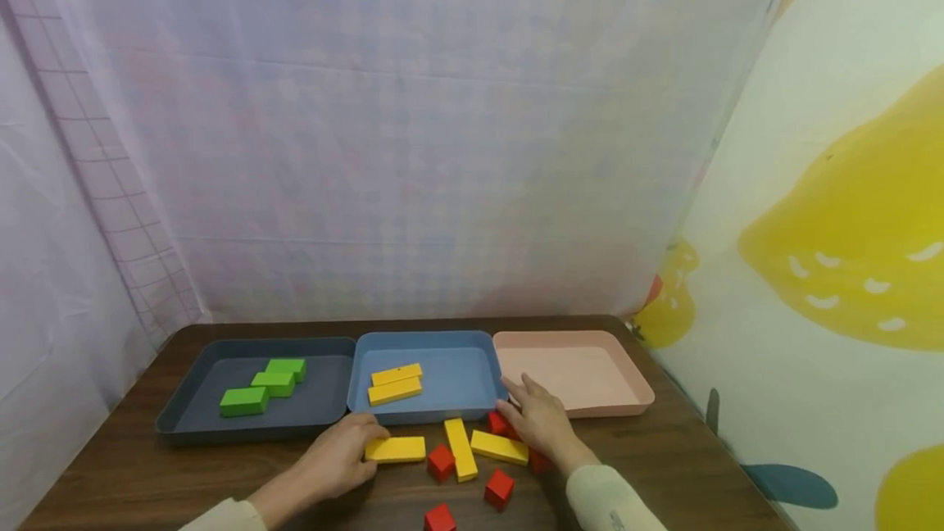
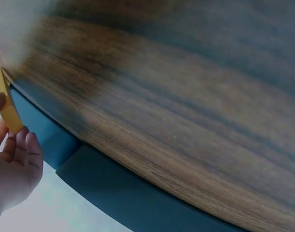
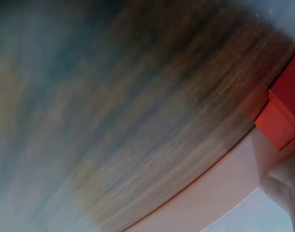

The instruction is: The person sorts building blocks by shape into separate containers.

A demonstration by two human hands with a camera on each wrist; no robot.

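Observation:
My left hand [image 1: 341,456] pinches the left end of a yellow block [image 1: 396,449] in front of the blue tray [image 1: 465,414]. In the left wrist view, the thumb and fingers are at that same block [image 2: 10,113]. My right hand [image 1: 544,423], fingers spread and fairly straight, reaches over the table by the near corner of the pink tray [image 1: 612,410]. Beneath it, partly hidden, are a red cube [image 1: 498,423] and another red cube [image 1: 541,461]. Red also shows beside that hand in the right wrist view, as a cube [image 3: 278,125].
Between the hands lie two yellow blocks, one upright in view [image 1: 460,449] and one slanted [image 1: 500,447], with red cubes [image 1: 441,462] around them. Two yellow blocks [image 1: 396,390] sit in the blue tray. The dark tray [image 1: 214,434] holds three green blocks [image 1: 244,401].

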